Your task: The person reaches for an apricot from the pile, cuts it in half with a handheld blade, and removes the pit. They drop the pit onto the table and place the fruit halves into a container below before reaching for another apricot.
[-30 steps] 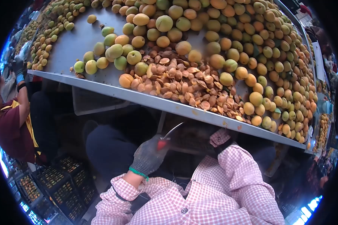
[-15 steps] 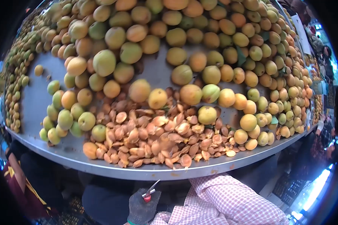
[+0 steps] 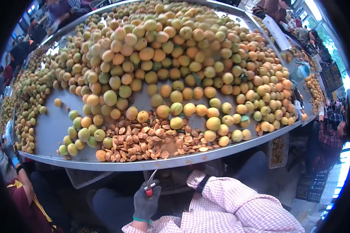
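My left hand [image 3: 145, 202], in a dark grey knitted glove with a green cuff, is closed on a small curved knife [image 3: 149, 192]. Its red handle shows at the fist and its blade points up, just short of the table's rim. My right arm, in a pink checkered sleeve [image 3: 237, 194], reaches toward the table edge and ends past a dark band. The right hand itself does not show. Beyond the rim, a heap of split brown fruit halves [image 3: 144, 141] lies on the metal table [image 3: 60, 128]. Whole green and orange apricot-like fruit [image 3: 146, 53] surround the heap.
The table's raised metal rim [image 3: 116, 166] curves between me and the fruit. Under it at the right stands a pale bin [image 3: 278, 149]. Co-workers sit around, one in a maroon top [image 3: 19, 198] at left and one in a plaid shirt [image 3: 329, 132] at right.
The view has tilted up and pulled back, showing more of the table's far side. My left hand keeps the knife, its blade now more upright. The right sleeve's end and dark band have come into view.
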`<state>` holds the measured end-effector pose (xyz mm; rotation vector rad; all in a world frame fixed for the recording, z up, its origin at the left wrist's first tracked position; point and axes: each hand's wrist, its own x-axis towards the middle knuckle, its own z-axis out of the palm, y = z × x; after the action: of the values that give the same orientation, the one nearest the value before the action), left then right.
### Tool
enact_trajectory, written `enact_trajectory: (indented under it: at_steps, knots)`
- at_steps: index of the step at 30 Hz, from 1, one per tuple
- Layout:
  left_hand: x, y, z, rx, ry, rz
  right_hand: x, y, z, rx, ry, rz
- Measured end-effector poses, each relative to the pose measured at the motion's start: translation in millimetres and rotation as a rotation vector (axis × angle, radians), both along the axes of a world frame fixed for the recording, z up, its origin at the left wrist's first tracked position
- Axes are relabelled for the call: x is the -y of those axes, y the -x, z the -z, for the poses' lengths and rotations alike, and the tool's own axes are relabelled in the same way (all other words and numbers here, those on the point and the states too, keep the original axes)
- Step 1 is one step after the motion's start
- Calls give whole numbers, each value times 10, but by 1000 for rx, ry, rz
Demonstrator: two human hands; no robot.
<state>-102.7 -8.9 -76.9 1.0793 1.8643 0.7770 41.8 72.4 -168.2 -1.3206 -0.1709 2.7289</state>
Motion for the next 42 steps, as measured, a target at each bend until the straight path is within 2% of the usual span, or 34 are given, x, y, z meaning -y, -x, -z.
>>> enact_trajectory:
  at_steps: [2, 4, 6, 7, 9, 10, 11, 13, 15, 16, 19, 20, 21, 23, 26, 31, 33, 34, 36, 37, 39, 42]
  knots:
    - [25, -34, 38, 76, -121, 41, 149, -162, -97, -68, -45, 25]
    - [29, -99, 58, 166, -168, 63, 275, -388, -456, -138, -116, 46]
    - [42, -181, -60, 315, -121, 84, 392, -547, -903, -279, -242, 361]
    - [49, -233, -73, 308, -140, 93, 450, -668, -929, -289, -262, 364]
    - [81, -343, -38, 344, -279, 148, 586, -941, -850, -127, -289, 328]
    - [98, -397, -172, 479, -68, 71, 632, -1067, -796, -173, -331, 456]
    - [120, -462, -221, 475, -64, 79, 611, -1191, -745, -258, -357, 566]
    - [169, -582, -273, 650, -77, 82, 641, -1370, -983, -345, -365, 714]
    - [251, -729, -216, 687, -43, 86, 697, -1406, -1066, -405, -489, 718]
    - [286, -806, -135, 700, -129, 158, 737, -1395, -1135, -400, -426, 756]
    - [308, -1007, -228, 755, -291, 284, 854, -1281, -1256, -444, -485, 786]
    - [303, -1051, -282, 807, -356, 345, 904, -1328, -1223, -493, -432, 727]
    - [297, -1070, -316, 800, -357, 337, 964, -1311, -1214, -499, -426, 720]
    - [326, -1107, -351, 658, -328, 374, 1077, -1288, -1209, -299, -674, 649]
    - [373, -1095, -252, 599, -251, 381, 1129, -1353, -1236, -256, -657, 579]
    - [424, -1124, -442, 597, -265, 333, 1161, -1484, -1407, -161, -635, 516]
    - [456, -1067, -484, 778, -109, 229, 1180, -1523, -1395, -183, -781, 433]
    - [477, -1036, -488, 776, -104, 227, 1177, -1524, -1389, -184, -776, 434]
    - [509, -993, -499, 1000, -37, 197, 1161, -1527, -1385, -61, -623, 424]
    - [507, -994, -516, 1001, -33, 195, 1161, -1541, -1300, -60, -620, 424]
    - [474, -997, -581, 1220, -144, 229, 1154, -1552, -1106, -237, -381, 582]
    - [408, -1020, -622, 1274, -256, 233, 1191, -1498, -1237, -228, -386, 474]
